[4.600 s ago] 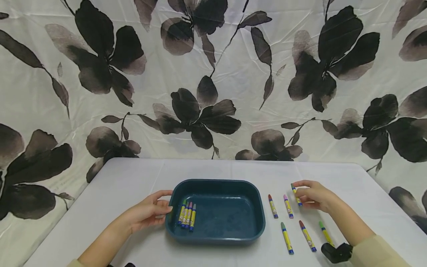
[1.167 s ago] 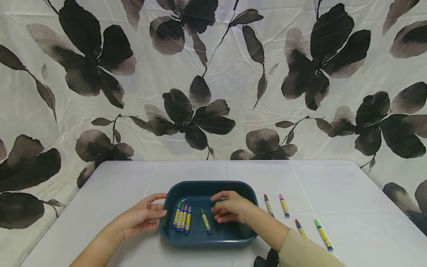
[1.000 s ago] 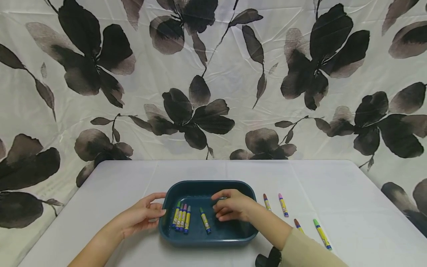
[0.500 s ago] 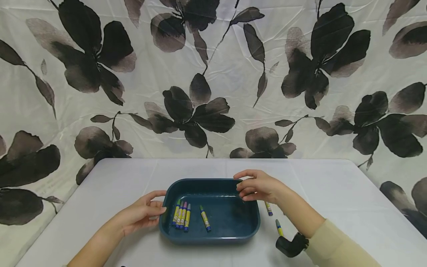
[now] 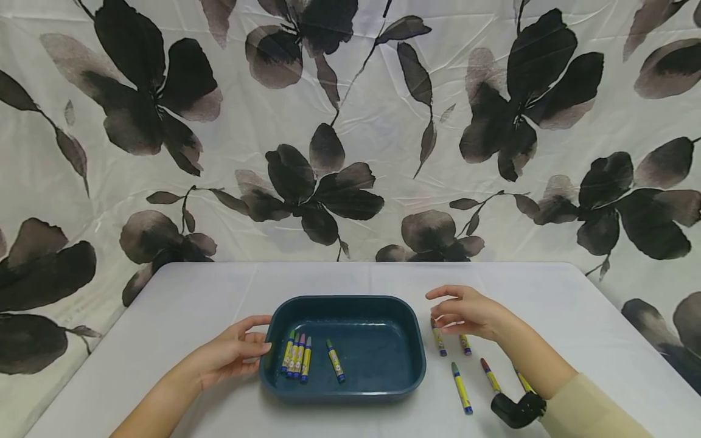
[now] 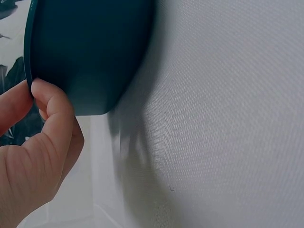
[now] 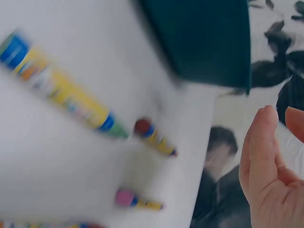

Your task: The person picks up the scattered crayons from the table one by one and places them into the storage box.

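Note:
My left hand (image 5: 232, 356) pinches the left rim of a dark teal tray (image 5: 380, 362); the left wrist view shows thumb and finger on either side of the rim (image 6: 29, 57). Inside the tray, several crayons (image 5: 297, 356) lie side by side at the left, and one dark green crayon (image 5: 336, 362) lies apart from them. To the right of the tray, my right hand (image 5: 465, 311) hovers with loosely bent fingers and nothing between them. It overlaps the top of a brown crayon (image 5: 440, 342) and partly hides a pink one (image 5: 465, 345).
Nearer the front lie a green crayon (image 5: 462, 389), a red-brown crayon (image 5: 490, 374) and a light green one (image 5: 524, 382) partly behind the right forearm. A black wrist mount (image 5: 517, 410) hangs below that sleeve. A flower-printed cloth (image 5: 328, 121) hangs behind the white table (image 5: 219, 292).
The dark green crayon, earlier in my right hand at the right, now lies in the tray. The right hand has since left the tray and moved right, over the loose crayons. The left hand stays.

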`<action>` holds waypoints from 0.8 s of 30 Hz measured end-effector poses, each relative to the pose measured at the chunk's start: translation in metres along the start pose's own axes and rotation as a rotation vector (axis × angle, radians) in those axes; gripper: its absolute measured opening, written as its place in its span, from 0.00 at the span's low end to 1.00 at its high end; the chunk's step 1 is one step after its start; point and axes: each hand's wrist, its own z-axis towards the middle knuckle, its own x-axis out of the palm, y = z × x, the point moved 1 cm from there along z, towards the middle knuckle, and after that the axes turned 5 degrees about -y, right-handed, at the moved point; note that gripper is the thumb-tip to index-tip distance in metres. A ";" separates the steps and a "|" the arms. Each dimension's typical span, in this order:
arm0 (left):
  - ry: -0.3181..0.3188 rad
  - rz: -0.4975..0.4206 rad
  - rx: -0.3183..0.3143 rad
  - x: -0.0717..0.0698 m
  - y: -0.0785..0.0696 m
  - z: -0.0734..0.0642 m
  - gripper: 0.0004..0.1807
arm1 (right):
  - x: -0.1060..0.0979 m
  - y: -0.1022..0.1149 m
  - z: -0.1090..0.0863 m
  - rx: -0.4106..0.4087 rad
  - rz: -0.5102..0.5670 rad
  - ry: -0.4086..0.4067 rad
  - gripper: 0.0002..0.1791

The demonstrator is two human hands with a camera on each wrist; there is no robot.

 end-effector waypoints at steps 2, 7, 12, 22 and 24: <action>0.000 0.003 0.001 0.000 0.001 0.000 0.37 | -0.007 -0.006 -0.001 0.010 0.001 -0.005 0.27; -0.009 0.006 -0.007 0.001 0.001 0.000 0.36 | -0.021 -0.016 -0.004 0.036 -0.008 -0.037 0.28; -0.011 0.001 -0.005 0.001 0.000 0.000 0.37 | -0.029 -0.024 -0.004 0.067 -0.045 -0.089 0.27; -0.016 0.003 -0.012 0.001 0.000 -0.001 0.37 | -0.038 -0.039 -0.003 0.135 -0.095 -0.156 0.26; -0.018 0.002 -0.010 0.001 0.000 -0.001 0.37 | -0.039 -0.041 -0.002 0.134 -0.097 -0.167 0.26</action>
